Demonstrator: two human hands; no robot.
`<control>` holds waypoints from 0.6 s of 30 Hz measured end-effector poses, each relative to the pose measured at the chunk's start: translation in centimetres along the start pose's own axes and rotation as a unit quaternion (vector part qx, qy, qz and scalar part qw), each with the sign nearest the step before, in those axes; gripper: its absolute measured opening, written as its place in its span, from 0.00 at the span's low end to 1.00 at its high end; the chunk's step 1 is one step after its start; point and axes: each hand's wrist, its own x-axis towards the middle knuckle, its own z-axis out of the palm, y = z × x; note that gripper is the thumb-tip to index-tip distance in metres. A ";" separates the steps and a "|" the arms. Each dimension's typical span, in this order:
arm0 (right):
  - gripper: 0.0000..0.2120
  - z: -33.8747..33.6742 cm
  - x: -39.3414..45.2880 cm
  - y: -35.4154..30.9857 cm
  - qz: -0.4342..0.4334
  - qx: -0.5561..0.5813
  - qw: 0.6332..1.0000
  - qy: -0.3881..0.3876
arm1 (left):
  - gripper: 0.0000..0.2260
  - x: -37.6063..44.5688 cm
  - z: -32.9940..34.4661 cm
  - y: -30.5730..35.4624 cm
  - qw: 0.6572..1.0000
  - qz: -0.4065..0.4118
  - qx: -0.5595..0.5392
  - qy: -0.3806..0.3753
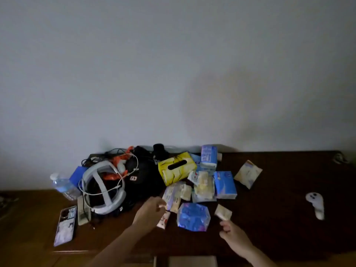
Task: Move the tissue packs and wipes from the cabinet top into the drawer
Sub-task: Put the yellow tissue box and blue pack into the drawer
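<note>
Tissue packs and wipes lie heaped on the dark wooden cabinet top (279, 218): a yellow tissue box (177, 167), two blue packs (225, 185) (209, 157), a blue wipes pouch (193, 216), several cream packs (204, 186) and one apart (248, 173). My left hand (150, 211) curls its fingers on a small white and red packet (163, 221). My right hand (231, 234) pinches the near edge of a small cream pack (223, 211). A pale strip of the drawer (192, 262) shows at the bottom edge.
Left of the heap sit a white headset (104, 189) with cables, a black bag (142, 176), a water bottle (63, 185), a phone (65, 226) and a remote (83, 212). A white controller (316, 205) lies at the right. The wall runs behind.
</note>
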 end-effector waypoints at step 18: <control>0.36 1.1 22.3 -1.6 0.081 -0.128 0.958 0.245 | 0.35 25.1 11.0 0.8 0.962 0.046 0.264 -0.060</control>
